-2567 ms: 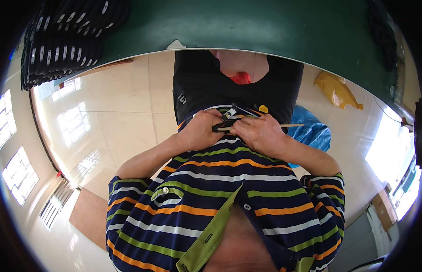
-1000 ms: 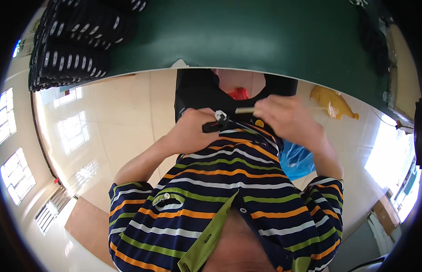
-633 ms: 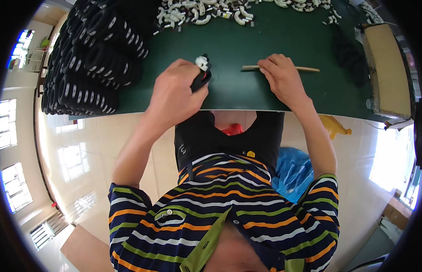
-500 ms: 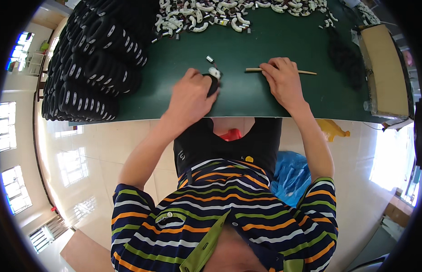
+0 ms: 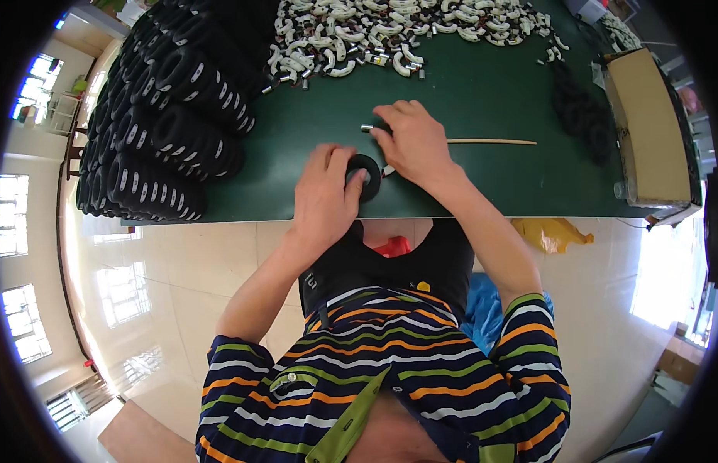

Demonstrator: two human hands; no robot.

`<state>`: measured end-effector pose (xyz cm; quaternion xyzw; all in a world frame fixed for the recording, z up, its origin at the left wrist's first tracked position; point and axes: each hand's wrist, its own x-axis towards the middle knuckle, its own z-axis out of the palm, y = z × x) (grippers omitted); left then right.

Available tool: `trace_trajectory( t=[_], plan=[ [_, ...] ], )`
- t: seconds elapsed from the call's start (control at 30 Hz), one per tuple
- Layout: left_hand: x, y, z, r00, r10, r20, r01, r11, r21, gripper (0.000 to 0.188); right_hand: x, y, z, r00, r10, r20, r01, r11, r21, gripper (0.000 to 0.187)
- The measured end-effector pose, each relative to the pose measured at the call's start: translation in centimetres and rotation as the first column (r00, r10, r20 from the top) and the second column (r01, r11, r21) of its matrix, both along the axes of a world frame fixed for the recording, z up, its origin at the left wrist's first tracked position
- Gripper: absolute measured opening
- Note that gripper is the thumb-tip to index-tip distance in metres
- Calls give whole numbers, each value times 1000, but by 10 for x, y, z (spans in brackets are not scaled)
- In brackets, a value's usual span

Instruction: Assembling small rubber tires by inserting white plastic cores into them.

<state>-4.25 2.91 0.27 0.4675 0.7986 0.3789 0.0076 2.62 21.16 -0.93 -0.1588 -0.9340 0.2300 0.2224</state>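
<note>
My left hand grips a black ring-shaped part near the front edge of the green table. My right hand rests just beyond it, fingers curled over the ring's far side and a small white and metal piece. A thin wooden stick lies on the table to the right of my right hand.
A large stack of black ring parts fills the table's left side. A heap of white curved pieces lies at the far edge. A cardboard box stands at the right, with a dark bundle beside it.
Both hands rose from my lap to the table with the black part. My right hand left the stick and moved left onto the ring.
</note>
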Motion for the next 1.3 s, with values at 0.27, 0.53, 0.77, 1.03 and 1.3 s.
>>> trace_trajectory(
  t=[0.27, 0.53, 0.77, 1.03, 1.3],
  plan=[
    [-24, 8, -5, 991, -75, 111, 96, 976, -196, 28, 3, -1, -9, 997, 74, -35, -76, 994, -79, 17],
    [-13, -11, -16, 662, -169, 730, 68, 984, 166, 23, 62, -24, 14, 967, 116, -226, -180, 940, -288, 14],
    [5, -16, -15, 661, -155, 735, 14, 981, 194, 22, 80, -33, 17, 974, 170, -146, -202, 949, -242, 13],
    [20, -23, -11, 689, -146, 710, 99, 989, 107, 20, 87, -34, 11, 961, 241, -138, -274, 898, -344, 14],
    [19, -28, -21, 528, -248, 812, 85, 967, 240, 23, 92, -42, 29, 975, 158, -158, -218, 823, -525, 16]
  ],
)
